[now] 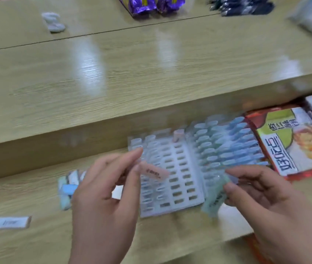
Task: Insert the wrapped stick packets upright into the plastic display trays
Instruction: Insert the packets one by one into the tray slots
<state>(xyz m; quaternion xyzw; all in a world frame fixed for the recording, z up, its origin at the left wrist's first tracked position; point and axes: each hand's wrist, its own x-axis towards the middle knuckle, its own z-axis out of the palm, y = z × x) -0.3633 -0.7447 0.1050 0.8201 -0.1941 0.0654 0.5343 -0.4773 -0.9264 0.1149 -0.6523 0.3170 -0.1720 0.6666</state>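
Note:
Two clear plastic display trays lie side by side on the lower shelf. The left tray (182, 180) has mostly empty slots, with one pink packet (178, 135) upright at its far edge. The right tray (227, 143) is filled with upright blue and green packets. My left hand (105, 202) pinches a pink wrapped stick packet (154, 172) above the left tray. My right hand (265, 204) grips a green wrapped packet (215, 199) just right of that tray's near corner. The view is blurred.
A small pile of loose packets (68, 187) lies left of my left hand, and a single white packet (12, 222) sits farther left. Orange snack bags (288, 141) crowd the right side. An upper shelf holds purple packs (151, 4) and a white object (53, 21).

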